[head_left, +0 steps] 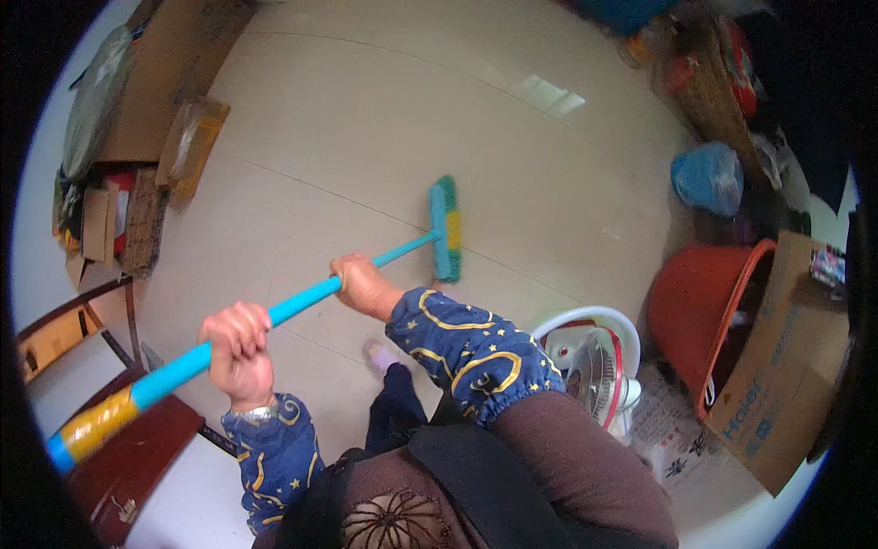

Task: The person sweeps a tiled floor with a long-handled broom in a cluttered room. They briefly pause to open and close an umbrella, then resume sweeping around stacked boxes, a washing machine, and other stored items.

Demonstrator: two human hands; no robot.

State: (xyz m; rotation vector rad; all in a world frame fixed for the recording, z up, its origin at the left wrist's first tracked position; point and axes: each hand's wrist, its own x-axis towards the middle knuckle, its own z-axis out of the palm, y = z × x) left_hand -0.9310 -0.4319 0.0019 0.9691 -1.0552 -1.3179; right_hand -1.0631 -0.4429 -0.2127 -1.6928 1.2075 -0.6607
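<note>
Both of my hands grip the blue handle (302,302) of a floor broom, which runs slantwise from the lower left to the middle of the view. My left hand (239,350) is closed around the upper handle, near its yellow section (99,424). Farther down the handle, my right hand (363,283) is wrapped around it. The broom head (444,230), with green and yellow bristles, is over the tiled floor (343,151); contact with the tiles cannot be told for certain. Both forearms wear blue patterned sleeve covers.
Cardboard boxes (147,103) stand at the left, above a dark red wooden piece of furniture (137,460). On the right are a blue plastic bag (706,178), a large red tub (693,309), a cardboard box (775,384) and an electric fan (603,384) beside a white basin (627,329).
</note>
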